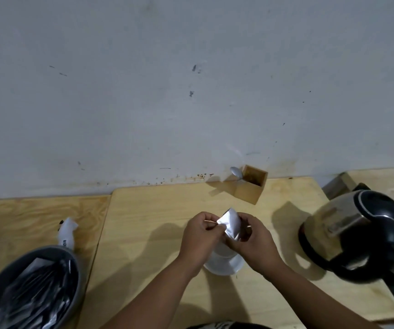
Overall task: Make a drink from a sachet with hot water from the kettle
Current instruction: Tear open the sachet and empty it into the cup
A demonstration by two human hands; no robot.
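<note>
We have the sachet (231, 223) pinched between both hands directly above the white cup (224, 262), which sits on the wooden table (143, 210); the left hand (201, 236) has thumb and forefinger closed on the packet's left upper corner, the right hand (253, 238) has its fingers closed on the right edge and lower part. We judge the step in hand to be tearing it open; whether the top is already parted we cannot tell. The packet looks like thin silver foil: very light, limp, slick, easily crumpled, so we grip close on either side of the tear line, fingertips tight, and keep the mouth over the cup so no powder spills. The kettle (357, 236) stands to our right, near but apart from the cup, lid down. A grey bowl (76, 269) with more packets sits at left, a spoon (236, 173) leans in a wooden holder (253, 186) at the wall
</note>
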